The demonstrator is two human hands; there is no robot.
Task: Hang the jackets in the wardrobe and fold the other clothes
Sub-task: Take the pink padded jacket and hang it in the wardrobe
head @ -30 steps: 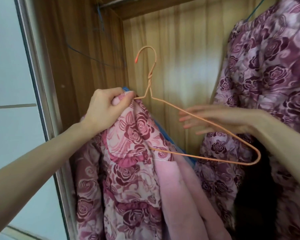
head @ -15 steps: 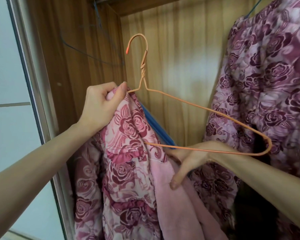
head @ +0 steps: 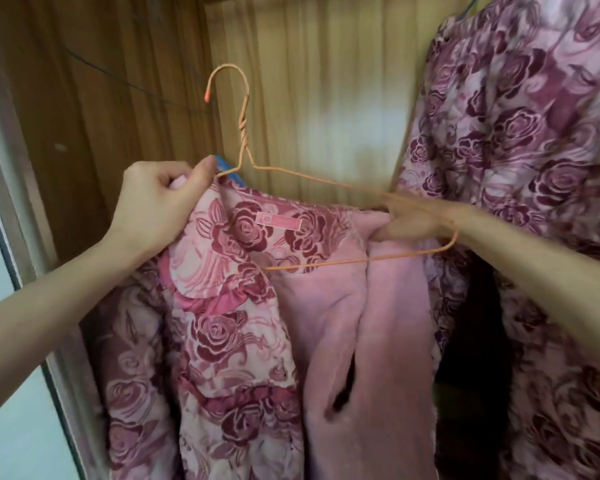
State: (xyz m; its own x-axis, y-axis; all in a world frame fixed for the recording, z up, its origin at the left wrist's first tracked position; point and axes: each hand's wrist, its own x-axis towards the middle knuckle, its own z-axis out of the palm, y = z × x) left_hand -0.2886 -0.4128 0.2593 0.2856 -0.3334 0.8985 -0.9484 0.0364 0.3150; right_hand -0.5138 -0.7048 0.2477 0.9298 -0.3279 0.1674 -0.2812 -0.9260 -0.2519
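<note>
two rose jackets, one orange hanger (head: 326,188); left hand (head: 160,199) and right hand (head: 413,220) both pinching the pink jacket (head: 243,306)

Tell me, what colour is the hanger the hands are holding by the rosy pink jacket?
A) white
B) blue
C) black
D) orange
D: the thin wire hanger is orange from hook to bottom bar, and it sits over the jacket that the left hand and right hand both grip.

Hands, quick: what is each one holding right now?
Left hand: grips the pink jacket by its collar.
Right hand: pinches the jacket's other shoulder, by the orange hanger.
</note>
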